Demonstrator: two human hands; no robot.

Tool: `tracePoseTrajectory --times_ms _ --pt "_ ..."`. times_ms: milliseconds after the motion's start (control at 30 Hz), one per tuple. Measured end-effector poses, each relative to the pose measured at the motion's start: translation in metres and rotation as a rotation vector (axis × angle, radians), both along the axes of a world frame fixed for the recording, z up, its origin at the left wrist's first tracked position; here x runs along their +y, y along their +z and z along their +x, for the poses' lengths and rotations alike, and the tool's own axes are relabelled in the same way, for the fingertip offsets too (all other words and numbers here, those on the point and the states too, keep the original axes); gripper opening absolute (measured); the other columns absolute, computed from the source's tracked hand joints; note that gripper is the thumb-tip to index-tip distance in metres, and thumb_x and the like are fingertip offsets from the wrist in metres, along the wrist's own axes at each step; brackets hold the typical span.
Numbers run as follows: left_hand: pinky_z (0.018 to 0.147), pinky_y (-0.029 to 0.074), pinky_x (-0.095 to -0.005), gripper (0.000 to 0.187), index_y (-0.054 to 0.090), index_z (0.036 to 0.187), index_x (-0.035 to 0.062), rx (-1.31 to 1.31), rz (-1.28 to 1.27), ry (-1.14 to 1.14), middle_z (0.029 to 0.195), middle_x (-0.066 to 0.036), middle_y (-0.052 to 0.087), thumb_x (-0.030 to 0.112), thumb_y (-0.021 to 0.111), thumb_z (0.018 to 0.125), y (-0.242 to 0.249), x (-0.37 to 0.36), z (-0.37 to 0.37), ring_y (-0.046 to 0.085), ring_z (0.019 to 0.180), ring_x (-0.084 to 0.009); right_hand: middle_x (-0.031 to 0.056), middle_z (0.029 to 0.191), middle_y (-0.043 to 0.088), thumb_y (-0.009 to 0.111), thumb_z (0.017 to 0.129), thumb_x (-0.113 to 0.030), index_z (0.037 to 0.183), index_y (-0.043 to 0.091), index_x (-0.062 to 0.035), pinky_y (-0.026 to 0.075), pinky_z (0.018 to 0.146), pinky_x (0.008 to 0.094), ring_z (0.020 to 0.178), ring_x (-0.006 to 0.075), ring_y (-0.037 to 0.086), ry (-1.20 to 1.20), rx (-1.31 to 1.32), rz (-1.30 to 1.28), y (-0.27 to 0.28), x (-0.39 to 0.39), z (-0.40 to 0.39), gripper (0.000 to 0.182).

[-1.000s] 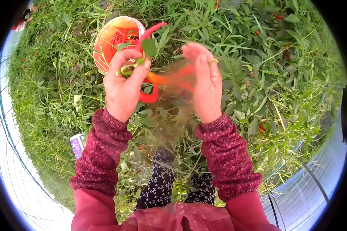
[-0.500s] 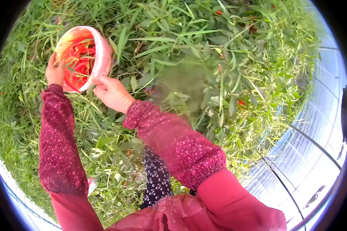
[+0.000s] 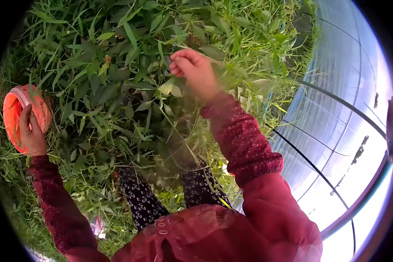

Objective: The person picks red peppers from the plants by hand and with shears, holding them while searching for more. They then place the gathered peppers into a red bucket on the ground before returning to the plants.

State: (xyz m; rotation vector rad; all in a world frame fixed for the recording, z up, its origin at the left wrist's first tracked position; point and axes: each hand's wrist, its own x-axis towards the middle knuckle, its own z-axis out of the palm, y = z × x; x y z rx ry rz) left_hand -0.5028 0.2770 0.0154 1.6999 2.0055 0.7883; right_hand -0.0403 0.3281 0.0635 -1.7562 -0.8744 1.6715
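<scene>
An orange-red bucket [image 3: 43, 114] leans among the plants at the left, tilted so that its mouth faces left. My left hand [image 3: 32, 137] grips its rim, fingers over the edge. Inside the mouth only a strip of red peppers [image 3: 15, 117] shows. My right hand [image 3: 195, 72] is over the foliage at the upper middle, its fingers curled together. Whatever is between those fingertips, if anything, I cannot make out. Green leafy plants [image 3: 111, 91] with long grass blades lie below and beside this hand.
Clear plastic sheeting [image 3: 332, 56] with dark hoops [image 3: 345, 105] curves along the right side. My legs in patterned trousers [image 3: 142, 201] stand in the growth. A white and pink scrap [image 3: 98, 227] lies at the lower left.
My right hand has left the bucket and moved up and right over the plants. The bucket, with my left hand on it, now appears farther left and lower. The view has shifted.
</scene>
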Motion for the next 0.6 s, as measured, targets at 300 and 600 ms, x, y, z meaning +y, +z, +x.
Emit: tracePoseTrajectory --times_ms 300,600 --pt "0.068 0.045 -0.0253 0.016 0.056 0.100 0.0017 -0.431 -0.173 -0.542 0.088 -0.008 0.059 0.000 0.052 0.085 0.063 0.031 0.281 0.058 0.074 -0.0182 0.0211 0.104 0.061 0.053 0.085 -0.029 0.112 0.052 -0.0007 0.047 0.084 0.0411 0.095 0.0316 0.060 0.916 -1.044 -0.210 -0.008 -0.015 0.144 0.039" --pt "0.073 0.049 -0.0367 0.018 0.059 0.094 0.0016 -0.268 -0.581 -0.892 0.097 -0.012 0.061 0.000 0.051 0.078 0.010 0.015 0.399 0.060 0.083 -0.0318 0.0180 0.091 0.063 0.059 0.079 -0.018 0.117 0.047 -0.0074 0.051 0.070 0.0414 0.084 0.0305 0.062 0.841 -1.003 -0.132 -0.037 -0.081 0.195 0.041"
